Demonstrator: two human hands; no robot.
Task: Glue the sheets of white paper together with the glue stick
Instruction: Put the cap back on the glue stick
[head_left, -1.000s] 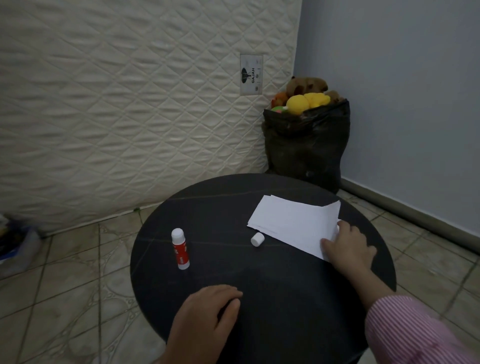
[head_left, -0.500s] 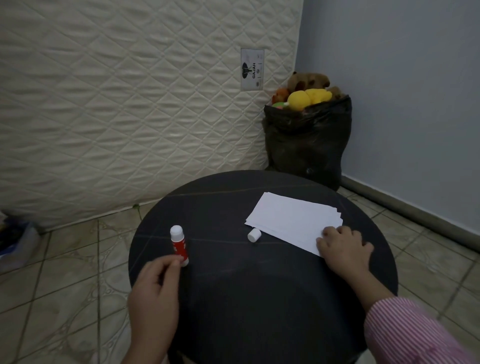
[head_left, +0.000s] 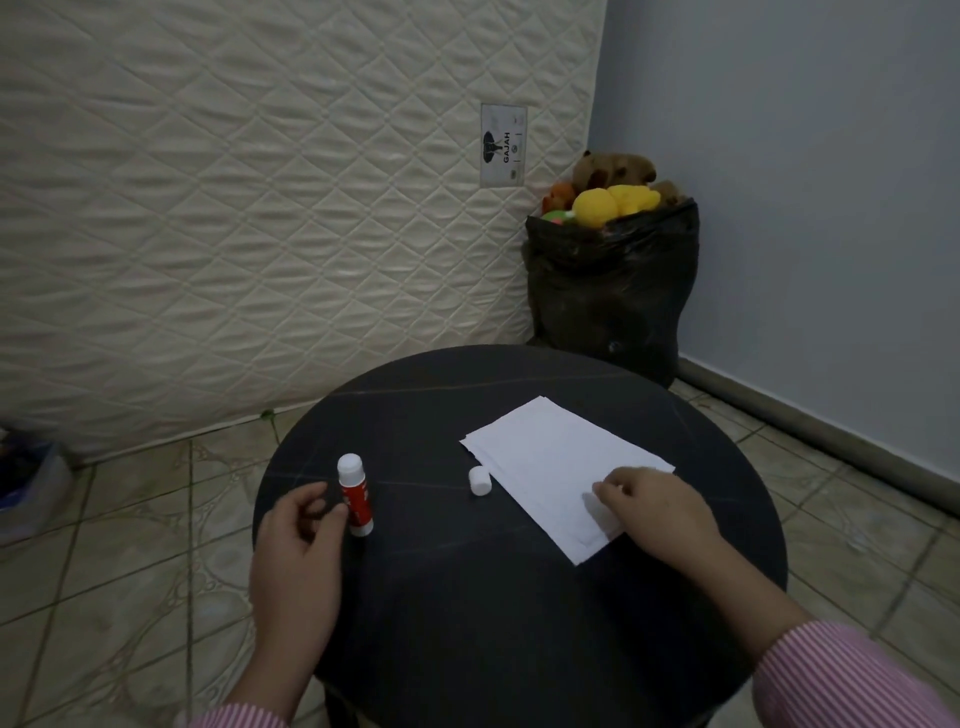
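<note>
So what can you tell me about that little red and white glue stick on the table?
The glue stick is a small plastic tube with a red labelled body, a white base and a white rounded top. It stands upright on the left part of the round dark table. The left hand is curled beside it, thumb and fingertips at its left side, seemingly just touching. A small white cap lies apart on the table, next to the white paper sheets.

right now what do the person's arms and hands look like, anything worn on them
Both hands are bare: no gloves, rings or watch show on the left hand or the right hand. Each forearm is uncovered down to a pushed-back sleeve of pink-and-white fine stripes, the right sleeve in fuller view than the left sleeve, which only peeks in at the bottom edge.
</note>
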